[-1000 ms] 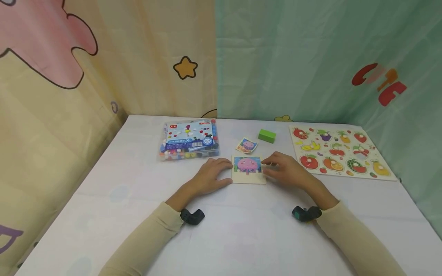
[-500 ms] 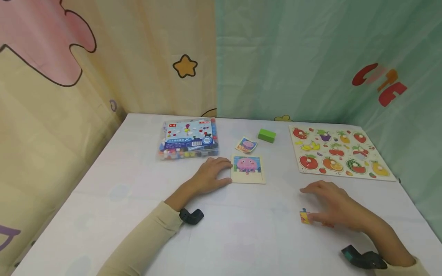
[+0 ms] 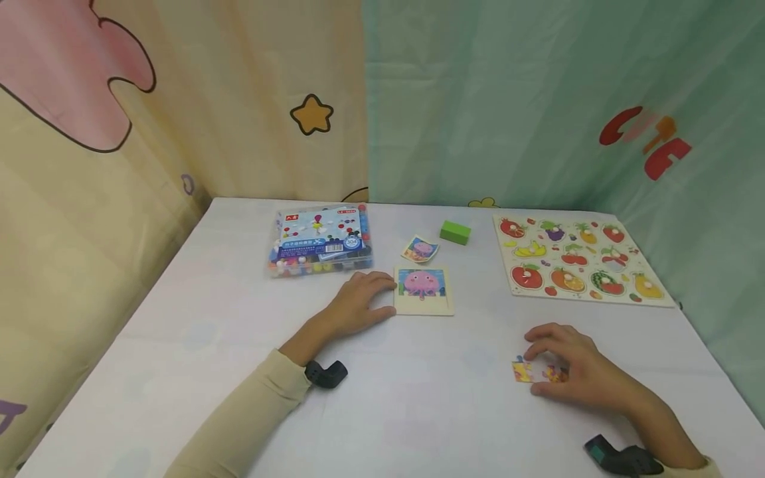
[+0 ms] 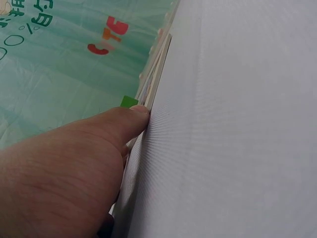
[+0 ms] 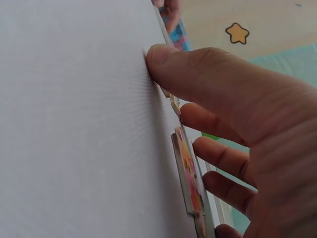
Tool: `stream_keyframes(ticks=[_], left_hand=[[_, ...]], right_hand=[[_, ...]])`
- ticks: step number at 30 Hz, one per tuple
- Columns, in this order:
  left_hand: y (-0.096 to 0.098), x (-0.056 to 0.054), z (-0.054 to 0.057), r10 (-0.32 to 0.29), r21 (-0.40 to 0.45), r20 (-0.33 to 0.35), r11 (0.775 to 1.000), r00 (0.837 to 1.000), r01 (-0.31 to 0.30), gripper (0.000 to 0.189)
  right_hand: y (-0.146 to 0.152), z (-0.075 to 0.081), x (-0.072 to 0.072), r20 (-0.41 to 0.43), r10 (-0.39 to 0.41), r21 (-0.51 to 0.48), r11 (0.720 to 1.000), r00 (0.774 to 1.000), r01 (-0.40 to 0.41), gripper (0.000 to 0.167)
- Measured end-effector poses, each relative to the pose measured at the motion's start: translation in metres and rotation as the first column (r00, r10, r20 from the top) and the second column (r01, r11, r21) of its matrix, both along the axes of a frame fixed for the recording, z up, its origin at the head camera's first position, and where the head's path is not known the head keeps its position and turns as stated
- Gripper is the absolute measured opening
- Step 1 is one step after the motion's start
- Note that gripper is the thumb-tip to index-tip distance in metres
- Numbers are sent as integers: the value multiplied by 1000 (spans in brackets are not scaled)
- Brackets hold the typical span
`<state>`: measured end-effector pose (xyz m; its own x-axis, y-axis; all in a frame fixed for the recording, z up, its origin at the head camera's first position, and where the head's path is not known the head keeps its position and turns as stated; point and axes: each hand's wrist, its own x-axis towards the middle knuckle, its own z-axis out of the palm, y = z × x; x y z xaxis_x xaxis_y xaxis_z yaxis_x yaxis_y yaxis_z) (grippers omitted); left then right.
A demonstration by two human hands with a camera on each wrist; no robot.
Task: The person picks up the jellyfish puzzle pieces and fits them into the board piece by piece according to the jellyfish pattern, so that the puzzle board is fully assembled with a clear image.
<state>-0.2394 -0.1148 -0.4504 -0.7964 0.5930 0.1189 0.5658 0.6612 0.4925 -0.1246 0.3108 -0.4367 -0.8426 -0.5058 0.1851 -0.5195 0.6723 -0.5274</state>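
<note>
Only the head view faces the board (image 3: pixel 423 306); relaxed left hand (image 3: pixel 355 305) touches it; spread, empty right hand (image 3: pixel 582 372) flanks puzzle pieces (image 3: pixel 522 372).

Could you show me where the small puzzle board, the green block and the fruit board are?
Small puzzle board (image 3: pixel 423 307): head view, on its bare lower strip.
Green block (image 3: pixel 457 229): head view, on its top face.
Fruit board (image 3: pixel 554 251): head view, on bare board between fruits.

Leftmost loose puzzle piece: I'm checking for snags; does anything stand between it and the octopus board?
Nothing visible: in the head view, only tabletop lies between the loose piece and the octopus board.
</note>
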Motion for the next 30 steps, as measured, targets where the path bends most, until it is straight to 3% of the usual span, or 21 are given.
stream_keyframes(ticks=[15, 20, 25, 30], left_hand=[[-1, 1, 1, -8, 9, -4, 1000, 1000, 8, 52], [-1, 0, 1, -10, 3, 0, 1000, 1000, 10, 53], [-1, 1, 2, -15, 11, -1, 1000, 1000, 15, 52], [-1, 2, 1, -14, 9, -3, 1000, 1000, 14, 52]], right_hand=[[-1, -5, -1, -79, 14, -33, 999, 997, -17, 47], [-4, -2, -4, -124, 33, 8, 999, 992, -32, 45], [-13, 3, -14, -130, 84, 34, 996, 988, -80, 43], [-31, 12, -36, -102, 126, 65, 991, 987, -120, 39]])
